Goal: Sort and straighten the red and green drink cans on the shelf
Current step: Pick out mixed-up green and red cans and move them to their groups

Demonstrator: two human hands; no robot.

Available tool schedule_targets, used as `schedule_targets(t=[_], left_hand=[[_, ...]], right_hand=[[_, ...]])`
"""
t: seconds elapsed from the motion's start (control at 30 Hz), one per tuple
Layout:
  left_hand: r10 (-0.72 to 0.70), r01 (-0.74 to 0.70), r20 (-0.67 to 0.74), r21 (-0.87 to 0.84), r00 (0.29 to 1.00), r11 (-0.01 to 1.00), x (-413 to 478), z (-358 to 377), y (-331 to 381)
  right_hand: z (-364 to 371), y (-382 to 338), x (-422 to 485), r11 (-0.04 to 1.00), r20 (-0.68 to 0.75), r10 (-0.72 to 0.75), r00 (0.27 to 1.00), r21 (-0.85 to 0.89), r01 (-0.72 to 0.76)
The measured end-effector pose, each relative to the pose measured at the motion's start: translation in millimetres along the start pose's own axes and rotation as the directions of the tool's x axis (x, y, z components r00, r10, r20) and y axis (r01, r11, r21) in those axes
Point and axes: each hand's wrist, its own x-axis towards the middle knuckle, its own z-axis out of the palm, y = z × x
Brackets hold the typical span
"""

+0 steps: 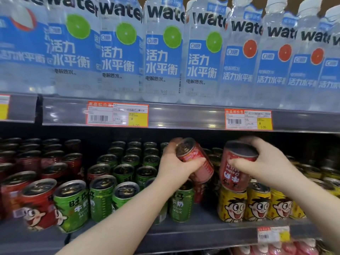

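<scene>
My left hand (pixel 174 166) grips a red can (pixel 197 161) tilted to the left, lifted above the green cans (pixel 103 197) on the shelf (pixel 202 230). My right hand (pixel 265 162) holds a second red can (pixel 236 172) upside down, just above the yellow cans. More red cans (pixel 36 201) stand at the left of the shelf, with green cans in rows beside them in the middle. One green can (pixel 181 205) stands below my left hand.
Yellow cans (pixel 257 205) fill the right of the shelf. Directly above runs the upper shelf's edge with price tags (pixel 117 114), carrying large water bottles (pixel 161 52). A price tag (pixel 274 234) hangs on the lower shelf's front edge, with pink packs below.
</scene>
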Motion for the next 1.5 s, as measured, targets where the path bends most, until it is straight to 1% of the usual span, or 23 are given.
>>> schedule_targets(t=[0.1, 0.2, 0.27, 0.37, 0.57, 0.7, 0.77, 0.83, 0.93, 1.03, 1.17, 1.23, 1.3, 1.33, 1.37, 1.43, 1.5], left_hand=[[0.052, -0.051, -0.006, 0.063, 0.999, 0.997, -1, -24, 5], [0.106, -0.102, -0.018, 0.154, 0.994, 0.983, -8, -60, 13], [0.126, -0.111, -0.057, 0.221, 0.990, 0.969, -13, -89, 17], [0.147, -0.094, -0.163, 0.297, 0.976, 0.950, -19, -138, 15], [0.153, 0.001, -0.353, 0.400, 0.923, 0.917, -46, -249, 11], [0.170, 0.050, -0.459, 0.429, 0.872, 0.902, -67, -333, 13], [0.177, 0.102, -0.526, 0.459, 0.832, 0.883, -77, -377, 12], [0.172, 0.168, -0.583, 0.482, 0.794, 0.860, -88, -419, 6], [0.144, 0.280, -0.625, 0.529, 0.768, 0.801, -101, -466, -8], [0.087, 0.307, -0.603, 0.519, 0.793, 0.797, -111, -489, -25], [0.045, 0.287, -0.506, 0.558, 0.862, 0.778, -107, -491, -45], [0.053, 0.255, -0.460, 0.582, 0.887, 0.772, -100, -490, -54], [0.018, 0.248, -0.413, 0.580, 0.911, 0.776, -94, -489, -61], [-0.006, 0.252, -0.383, 0.597, 0.924, 0.762, -92, -488, -66], [-0.019, 0.251, -0.350, 0.632, 0.937, 0.733, -90, -487, -71], [0.011, 0.213, -0.288, 0.733, 0.958, 0.646, -88, -485, -80], [0.045, 0.202, -0.273, 0.805, 0.961, 0.558, -86, -485, -84]], right_hand=[[19, -12, -2, 0.999, 0.059, -0.033, 0.998, 0.003, 0.033], [39, -40, 2, 0.993, 0.083, -0.112, 0.990, 0.043, 0.109], [56, -64, 4, 0.979, 0.114, -0.192, 0.975, 0.085, 0.183], [85, -104, 6, 0.943, 0.171, -0.315, 0.933, 0.166, 0.288], [151, -194, 4, 0.891, 0.297, -0.436, 0.850, 0.276, 0.361], [197, -260, -4, 0.845, 0.280, -0.482, 0.830, 0.397, 0.357], [224, -293, -6, 0.823, 0.269, -0.500, 0.823, 0.444, 0.355], [251, -327, -10, 0.810, 0.286, -0.530, 0.799, 0.450, 0.376], [287, -373, -15, 0.799, 0.323, -0.560, 0.763, 0.453, 0.395], [322, -405, -13, 0.825, 0.358, -0.546, 0.757, 0.388, 0.411], [362, -420, 2, 0.879, 0.389, -0.468, 0.794, 0.295, 0.374], [374, -425, 6, 0.885, 0.425, -0.463, 0.777, 0.258, 0.387], [383, -430, 7, 0.890, 0.486, -0.455, 0.746, 0.224, 0.397], [387, -431, 7, 0.896, 0.527, -0.439, 0.727, 0.195, 0.399], [392, -431, 7, 0.900, 0.569, -0.417, 0.709, 0.153, 0.407], [400, -431, 6, 0.903, 0.633, -0.362, 0.685, 0.054, 0.427], [405, -430, 7, 0.913, 0.669, -0.318, 0.672, 0.027, 0.406]])
